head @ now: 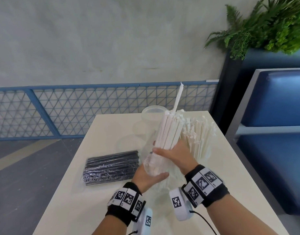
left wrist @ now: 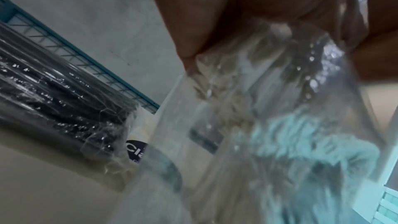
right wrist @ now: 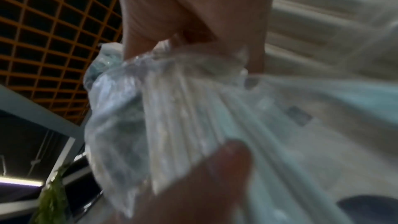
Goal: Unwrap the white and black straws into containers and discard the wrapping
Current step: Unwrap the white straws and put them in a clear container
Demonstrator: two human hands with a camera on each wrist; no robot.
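A bundle of white straws (head: 168, 129) stands upright above the table, its lower end still inside clear plastic wrapping (head: 150, 164). My right hand (head: 173, 152) grips the bundle around its middle. My left hand (head: 149, 175) holds the wrapped bottom end from below. One straw (head: 178, 97) sticks up above the rest. More white straws (head: 199, 134) stand in a clear container just right of the bundle. A pack of black straws (head: 111, 167) lies wrapped on the table to the left. The wrist views show blurred wrapping (left wrist: 269, 108) and straws (right wrist: 183, 117) close up.
An empty clear container (head: 151, 112) stands at the far end of the cream table (head: 74, 197). A blue mesh railing (head: 61, 107) runs behind, and a blue bench (head: 278, 116) and a plant (head: 267, 26) are on the right.
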